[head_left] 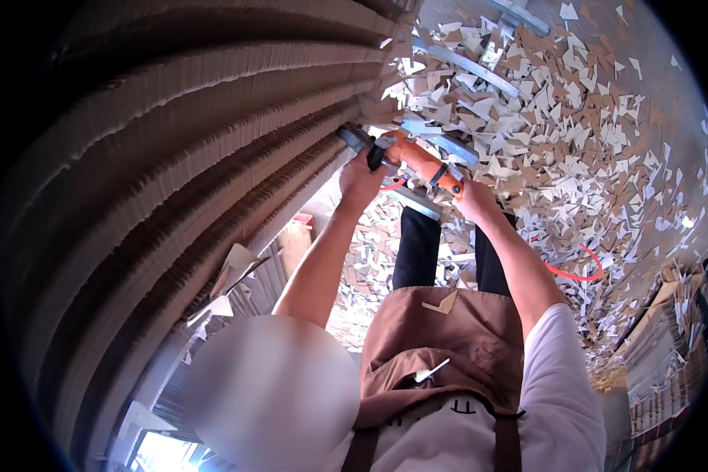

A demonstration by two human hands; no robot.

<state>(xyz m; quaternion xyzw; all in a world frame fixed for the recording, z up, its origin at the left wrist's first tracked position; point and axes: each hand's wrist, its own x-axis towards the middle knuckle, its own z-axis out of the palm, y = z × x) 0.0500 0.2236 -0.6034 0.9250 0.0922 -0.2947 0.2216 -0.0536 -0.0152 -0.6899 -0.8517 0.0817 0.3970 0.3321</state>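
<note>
An orange hand-held power tool [418,160] is gripped in both my hands, in front of my legs. My left hand [359,182] is closed around its black side handle, close to the dark head [353,138]. My right hand [475,201] wraps the rear end of the orange body. The head is at the edge of a tall cardboard stack [212,126] on my left; whether it touches the sheets I cannot tell. A red hose [574,273] curves over the floor on the right, and a short red length shows under the tool.
Paper and cardboard offcuts [551,110] cover the floor around my legs. Metal bars [472,67] lie or stand at the far side, partly under scraps. More stacked sheets [661,346] are at the lower right. Scraps rest on my brown apron [448,338].
</note>
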